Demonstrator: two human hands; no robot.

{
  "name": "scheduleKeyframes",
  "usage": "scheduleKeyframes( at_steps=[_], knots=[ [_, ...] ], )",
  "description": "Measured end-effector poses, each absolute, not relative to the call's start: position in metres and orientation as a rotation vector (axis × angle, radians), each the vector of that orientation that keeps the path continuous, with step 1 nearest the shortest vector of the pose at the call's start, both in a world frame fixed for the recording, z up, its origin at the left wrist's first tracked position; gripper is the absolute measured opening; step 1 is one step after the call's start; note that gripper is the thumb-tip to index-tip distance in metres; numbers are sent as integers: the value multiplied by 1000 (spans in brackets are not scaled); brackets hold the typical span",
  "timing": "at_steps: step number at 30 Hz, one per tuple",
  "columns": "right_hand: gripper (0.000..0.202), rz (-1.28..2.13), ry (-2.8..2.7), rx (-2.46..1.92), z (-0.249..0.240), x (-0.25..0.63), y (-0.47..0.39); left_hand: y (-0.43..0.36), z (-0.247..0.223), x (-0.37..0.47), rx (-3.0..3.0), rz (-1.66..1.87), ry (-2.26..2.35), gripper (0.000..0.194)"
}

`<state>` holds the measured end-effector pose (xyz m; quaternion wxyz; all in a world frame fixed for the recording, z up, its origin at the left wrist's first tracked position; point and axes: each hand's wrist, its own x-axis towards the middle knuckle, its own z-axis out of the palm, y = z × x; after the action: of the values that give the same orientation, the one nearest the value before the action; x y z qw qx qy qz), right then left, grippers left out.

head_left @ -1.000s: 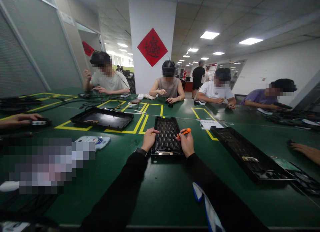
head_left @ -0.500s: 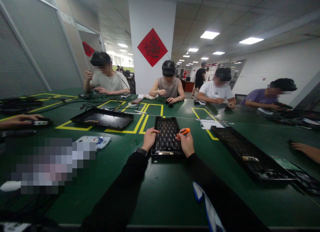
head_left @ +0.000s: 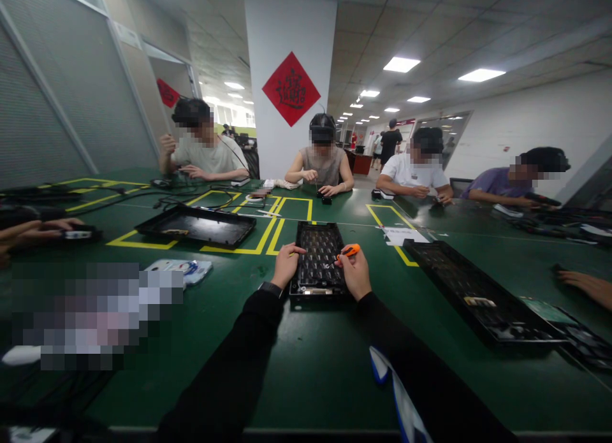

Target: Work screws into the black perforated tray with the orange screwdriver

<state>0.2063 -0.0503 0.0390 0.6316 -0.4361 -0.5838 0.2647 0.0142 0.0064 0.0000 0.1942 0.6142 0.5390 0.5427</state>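
Note:
A shallow black rectangular case (head_left: 319,255) with rows of small shiny bumps lies lengthwise on the green table in front of me. My left hand (head_left: 287,266) holds its left edge, thumb over the rim. In my right hand (head_left: 356,274) is an orange-handled tool (head_left: 350,250), gripped like a pen over the case's right side. The tool's end points left and down at the inside of the case; its tip is too small to make out. A pale strip (head_left: 317,292) runs along the near end of the case.
Another black tray (head_left: 478,296) lies to the right, a third black tray (head_left: 210,226) to the far left. A paper sheet (head_left: 404,234) touches the right tray's far end. Co-workers sit opposite; their hands reach in at both sides. Cables (head_left: 119,197) cross the left back.
My right hand and the orange-handled tool have shifted very slightly left and stay over the case. My left hand keeps its hold. At far left, a co-worker's hands have moved further into view.

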Motion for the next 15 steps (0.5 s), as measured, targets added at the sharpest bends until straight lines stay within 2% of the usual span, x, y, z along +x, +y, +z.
scheduleKeyframes(
  at_steps=[15],
  knots=[
    [12, 453, -1462, -1025, 44, 204, -56, 9, -2, 14, 1740, 1524, 1503, 29]
  ],
)
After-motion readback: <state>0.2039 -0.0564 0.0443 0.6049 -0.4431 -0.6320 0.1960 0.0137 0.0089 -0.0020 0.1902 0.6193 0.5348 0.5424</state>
